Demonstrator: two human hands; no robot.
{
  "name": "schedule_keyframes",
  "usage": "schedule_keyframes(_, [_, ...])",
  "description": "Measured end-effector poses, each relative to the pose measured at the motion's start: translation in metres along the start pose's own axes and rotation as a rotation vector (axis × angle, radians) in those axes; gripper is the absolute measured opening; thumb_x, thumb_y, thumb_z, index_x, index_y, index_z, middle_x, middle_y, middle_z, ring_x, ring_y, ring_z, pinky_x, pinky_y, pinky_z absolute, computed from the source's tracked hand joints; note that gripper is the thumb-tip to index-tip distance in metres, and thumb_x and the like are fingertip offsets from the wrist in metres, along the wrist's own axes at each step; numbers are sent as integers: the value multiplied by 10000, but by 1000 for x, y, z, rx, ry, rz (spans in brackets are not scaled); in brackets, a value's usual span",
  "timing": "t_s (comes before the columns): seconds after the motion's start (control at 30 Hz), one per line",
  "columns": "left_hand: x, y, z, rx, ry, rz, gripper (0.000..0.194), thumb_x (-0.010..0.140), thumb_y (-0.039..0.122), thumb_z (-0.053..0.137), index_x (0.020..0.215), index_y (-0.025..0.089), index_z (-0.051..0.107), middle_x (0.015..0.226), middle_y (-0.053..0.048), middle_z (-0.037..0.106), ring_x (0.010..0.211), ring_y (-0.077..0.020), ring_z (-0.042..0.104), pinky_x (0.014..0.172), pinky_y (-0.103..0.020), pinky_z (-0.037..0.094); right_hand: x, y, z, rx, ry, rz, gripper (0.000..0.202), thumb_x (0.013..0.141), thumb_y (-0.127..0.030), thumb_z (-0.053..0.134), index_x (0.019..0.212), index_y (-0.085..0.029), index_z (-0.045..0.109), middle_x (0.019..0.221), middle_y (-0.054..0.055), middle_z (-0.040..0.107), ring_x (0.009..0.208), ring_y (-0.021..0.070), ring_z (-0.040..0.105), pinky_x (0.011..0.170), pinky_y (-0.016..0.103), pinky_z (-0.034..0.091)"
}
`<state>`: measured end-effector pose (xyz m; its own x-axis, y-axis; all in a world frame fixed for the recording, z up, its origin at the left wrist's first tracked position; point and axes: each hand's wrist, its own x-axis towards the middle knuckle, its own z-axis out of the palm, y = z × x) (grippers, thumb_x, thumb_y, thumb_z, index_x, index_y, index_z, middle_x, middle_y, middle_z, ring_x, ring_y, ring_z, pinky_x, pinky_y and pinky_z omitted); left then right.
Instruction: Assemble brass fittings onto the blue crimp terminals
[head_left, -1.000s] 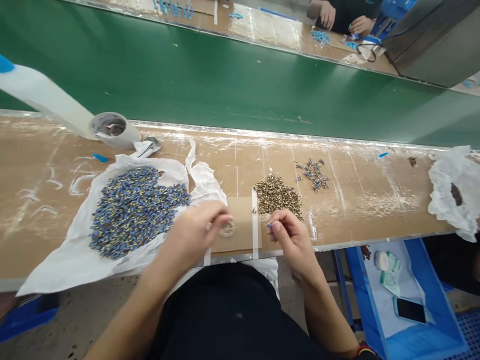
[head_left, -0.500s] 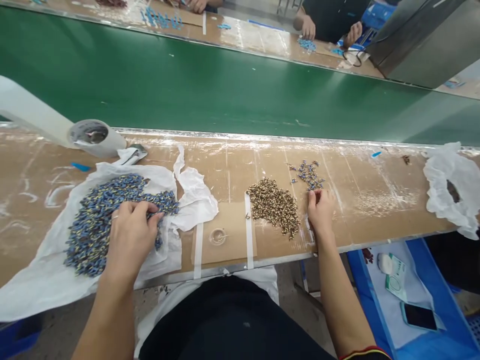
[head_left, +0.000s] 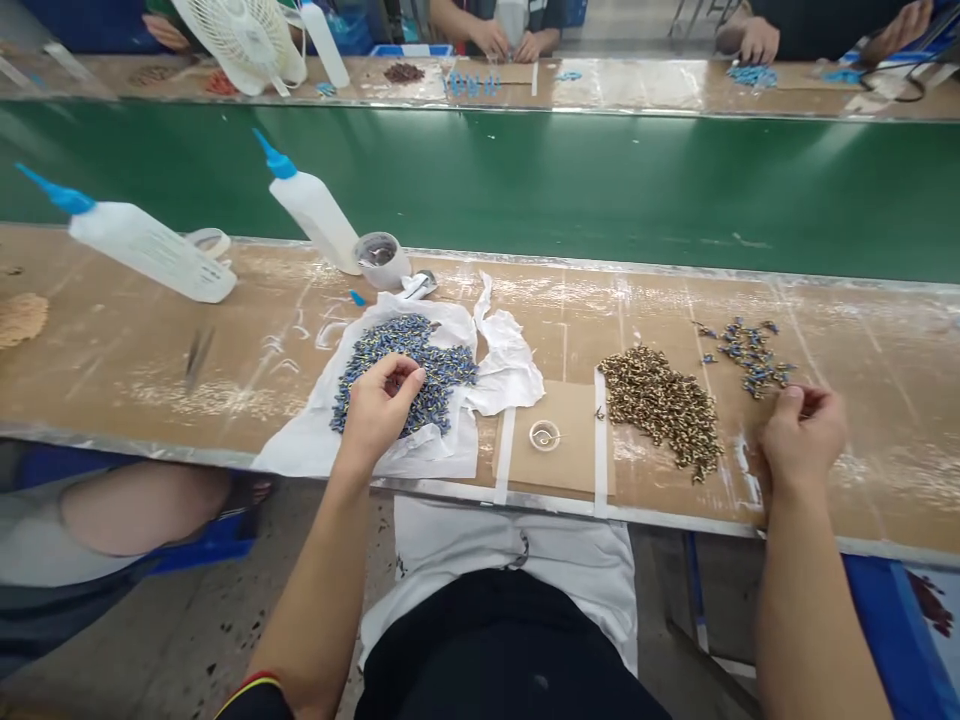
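Observation:
My left hand (head_left: 385,405) hovers over a heap of small blue and yellow pieces (head_left: 405,340) spread on white paper (head_left: 315,440). Its thumb and forefinger are pinched together; anything between them is too small to make out. At the right, my right hand (head_left: 806,440) rests at the tabletop with fingers curled in, beside a loose cluster of small blue and gold pieces (head_left: 750,350). What those fingertips hold, if anything, is hidden. Between my hands lie a pile of small gold-brown pieces (head_left: 664,405) and a little round dish (head_left: 544,435) on a taped cardboard sheet (head_left: 559,475).
Two white bottles with blue nozzles (head_left: 154,245) (head_left: 319,215) and a tape roll (head_left: 381,258) stand at the left. Tweezers (head_left: 199,355) lie nearby. A green belt (head_left: 525,180) runs behind the table; co-workers' hands (head_left: 502,42) are beyond it. Someone's leg (head_left: 142,505) shows lower left.
The view has swung left, bringing the bottles and a neighbour's leg into sight. My left hand has lifted off the blue and yellow heap. My right hand stays by the small cluster.

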<state>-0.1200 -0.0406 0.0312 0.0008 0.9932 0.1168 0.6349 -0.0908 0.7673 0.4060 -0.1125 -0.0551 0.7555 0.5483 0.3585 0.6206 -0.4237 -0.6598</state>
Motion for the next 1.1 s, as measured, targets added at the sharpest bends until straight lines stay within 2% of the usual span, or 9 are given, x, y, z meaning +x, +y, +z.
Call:
schedule_keyframes(0.13, [-10, 8, 2, -295, -101, -95, 210, 856, 378, 609, 840, 170, 587, 852, -43, 663, 800, -162, 603, 728, -261, 475, -1, 0, 0, 2, 33, 2, 78, 794, -255, 540, 802, -265, 463, 756, 100, 563, 655, 245, 524, 677, 439, 427])
schedule_keyframes(0.27, [-22, 21, 13, -381, -164, -132, 252, 796, 370, 684, 739, 166, 547, 898, -72, 684, 876, -197, 650, 786, -307, 515, 0, 3, 0, 1, 34, -15, 73, 779, -229, 546, 794, -262, 482, 746, 88, 563, 632, 232, 515, 668, 431, 431])
schedule_keyframes(0.4, [-30, 35, 23, -339, -239, -58, 260, 813, 339, 680, 687, 167, 532, 911, -85, 693, 913, -206, 659, 857, -340, 522, 2, 3, 0, -19, 17, -21, 39, 773, -222, 543, 761, -244, 512, 710, 72, 560, 620, 218, 512, 663, 415, 427])
schedule_keyframes(0.53, [-35, 39, 30, -306, -366, -50, 228, 828, 321, 674, 712, 160, 562, 940, -92, 707, 902, -206, 674, 815, -320, 543, 3, 3, 0, -39, -20, -11, 48, 758, -204, 566, 729, -229, 537, 670, 54, 551, 582, 191, 493, 635, 389, 412])
schedule_keyframes(0.63, [-35, 38, 33, -218, -406, -31, 164, 858, 301, 643, 777, 165, 599, 875, -54, 707, 820, -176, 672, 763, -283, 538, 2, 5, 0, -51, -22, -10, 38, 774, -204, 561, 741, -218, 549, 677, 59, 561, 589, 187, 501, 635, 377, 413])
schedule_keyframes(0.77, [-29, 38, 28, 14, -509, 120, 86, 892, 237, 591, 839, 181, 630, 771, -3, 681, 706, -141, 633, 679, -242, 484, 1, 9, 1, -66, -20, -25, 38, 796, -222, 558, 770, -202, 578, 696, 78, 587, 610, 193, 517, 636, 370, 415])
schedule_keyframes(0.93, [-22, 37, 22, 192, -638, 337, 123, 901, 129, 553, 867, 174, 662, 846, -17, 667, 764, -141, 605, 703, -247, 432, -1, 11, 0, -64, -25, -47, 106, 821, -238, 543, 786, -175, 620, 724, 105, 635, 619, 186, 538, 646, 351, 433])
schedule_keyframes(1.0, [-23, 36, 25, 204, -648, 355, 140, 892, 95, 554, 855, 167, 669, 841, -21, 641, 763, -139, 591, 691, -245, 425, -2, 10, 0, -57, -22, -50, 117, 819, -234, 546, 790, -162, 634, 733, 111, 651, 627, 186, 554, 649, 339, 442])
schedule_keyframes(1.1, [-28, 34, 32, 156, -595, 371, 165, 884, 74, 569, 829, 170, 691, 819, -18, 606, 756, -136, 579, 684, -242, 429, -3, 9, -1, -39, -11, -54, 133, 821, -223, 538, 803, -151, 649, 753, 105, 669, 640, 183, 580, 649, 316, 454])
